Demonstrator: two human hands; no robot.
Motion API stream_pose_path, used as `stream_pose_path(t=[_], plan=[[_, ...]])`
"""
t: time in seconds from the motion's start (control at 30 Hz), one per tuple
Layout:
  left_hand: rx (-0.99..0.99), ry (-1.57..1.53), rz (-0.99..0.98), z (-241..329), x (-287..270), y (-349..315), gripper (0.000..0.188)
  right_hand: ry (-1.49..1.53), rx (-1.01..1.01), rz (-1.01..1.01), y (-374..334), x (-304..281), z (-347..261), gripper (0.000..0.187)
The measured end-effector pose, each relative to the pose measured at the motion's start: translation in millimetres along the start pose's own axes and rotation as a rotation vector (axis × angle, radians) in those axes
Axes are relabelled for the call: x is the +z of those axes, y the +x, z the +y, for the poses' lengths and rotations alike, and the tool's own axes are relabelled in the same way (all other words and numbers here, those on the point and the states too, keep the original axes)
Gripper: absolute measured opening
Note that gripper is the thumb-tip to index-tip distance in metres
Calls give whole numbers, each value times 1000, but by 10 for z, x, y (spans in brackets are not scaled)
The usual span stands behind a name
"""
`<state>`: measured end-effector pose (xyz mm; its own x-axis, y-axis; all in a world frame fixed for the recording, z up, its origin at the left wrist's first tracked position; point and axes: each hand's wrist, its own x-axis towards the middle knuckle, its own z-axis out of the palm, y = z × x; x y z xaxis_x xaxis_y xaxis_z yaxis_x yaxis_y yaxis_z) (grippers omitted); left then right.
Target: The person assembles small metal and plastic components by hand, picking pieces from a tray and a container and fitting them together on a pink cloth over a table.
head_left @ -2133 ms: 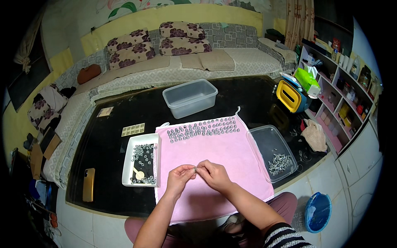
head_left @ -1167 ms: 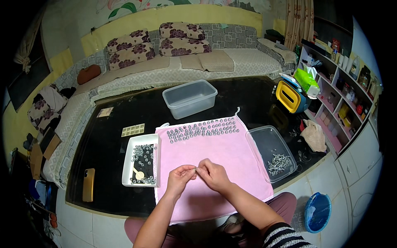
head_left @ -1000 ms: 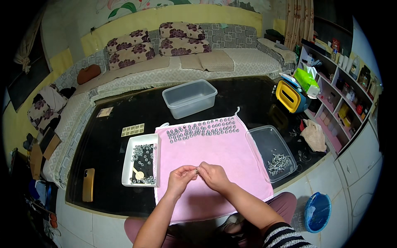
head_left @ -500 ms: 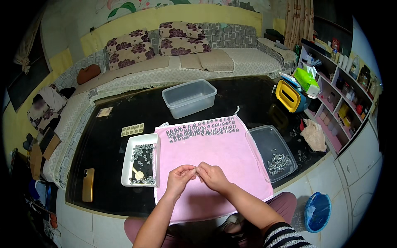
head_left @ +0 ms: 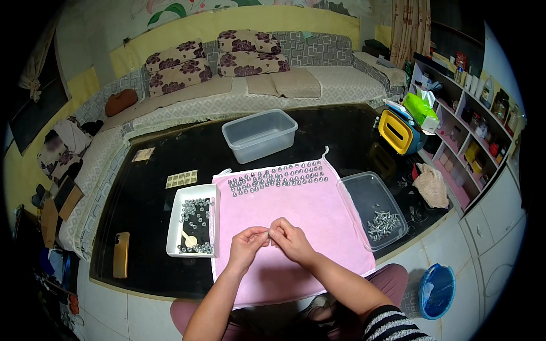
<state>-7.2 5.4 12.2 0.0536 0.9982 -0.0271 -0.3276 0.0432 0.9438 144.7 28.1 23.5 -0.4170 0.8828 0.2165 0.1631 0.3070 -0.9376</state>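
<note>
My left hand (head_left: 248,245) and my right hand (head_left: 289,237) meet fingertip to fingertip over the near middle of a pink cloth (head_left: 296,216) on a black table (head_left: 153,159). Both pinch a tiny metal part between them; it is too small to make out. Rows of small metal pieces (head_left: 277,176) line the cloth's far edge. A white tray (head_left: 193,227) with small silvery parts lies left of the cloth. A clear lid tray (head_left: 372,210) holding a heap of screws (head_left: 383,223) lies to the right.
An empty clear plastic tub (head_left: 259,134) stands beyond the cloth. A phone (head_left: 121,254) lies at the table's near left, small cards (head_left: 181,179) further back. A yellow box (head_left: 395,132) and a crumpled cloth (head_left: 430,185) sit at the right. Sofa behind, shelves right, blue bucket (head_left: 437,290) below.
</note>
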Motion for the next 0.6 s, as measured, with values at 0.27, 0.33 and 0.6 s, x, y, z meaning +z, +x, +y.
stream_pose_path(t=[0.27, 0.33, 0.6], plan=[[33, -3, -2, 16, 34, -18, 14, -50, 45, -16, 0, -8, -25, 23], [42, 16, -5, -9, 13, -12, 14, -71, 64, -64, 9, -29, 2, 25], [39, 12, 2, -3, 36, -19, 14, 191, 140, -60, 15, -21, 91, 27]])
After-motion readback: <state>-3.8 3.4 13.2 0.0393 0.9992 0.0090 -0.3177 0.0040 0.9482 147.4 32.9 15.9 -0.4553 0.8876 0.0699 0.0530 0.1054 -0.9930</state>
